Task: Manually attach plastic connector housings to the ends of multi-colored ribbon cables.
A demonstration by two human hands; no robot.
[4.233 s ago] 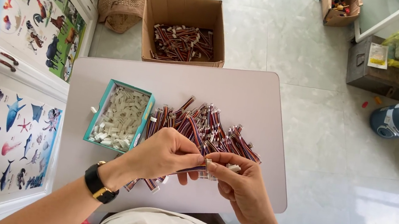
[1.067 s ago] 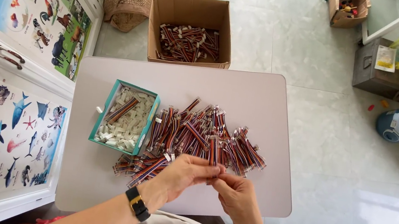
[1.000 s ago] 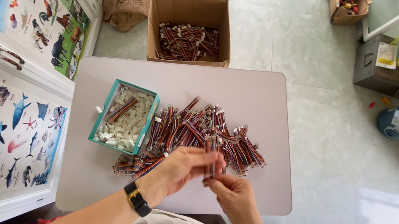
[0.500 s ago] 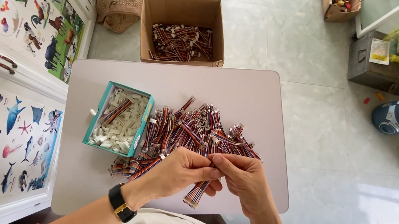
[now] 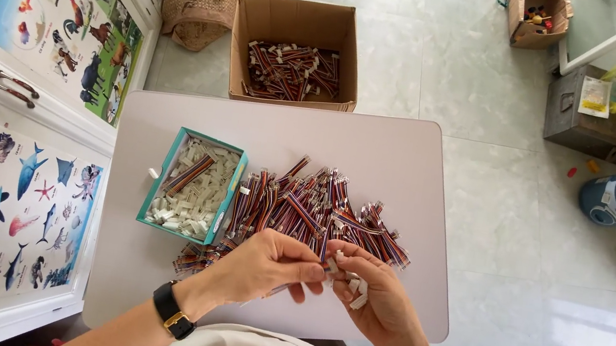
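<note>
What the left hand and right hand pinch between them is too small to make out; the fingers cover most of it. The hands hide the near edge of the wire bundles. The near left corner of the worktop lies behind the forearm.

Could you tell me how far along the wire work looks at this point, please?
Done, it seems: a cardboard box on the floor holds a batch of wire bundles. In hand: the left hand and right hand meet over one wire bundle, the right also holding small white connectors. Left: a big pile of wires on the table and a teal tray with many connectors.
</note>
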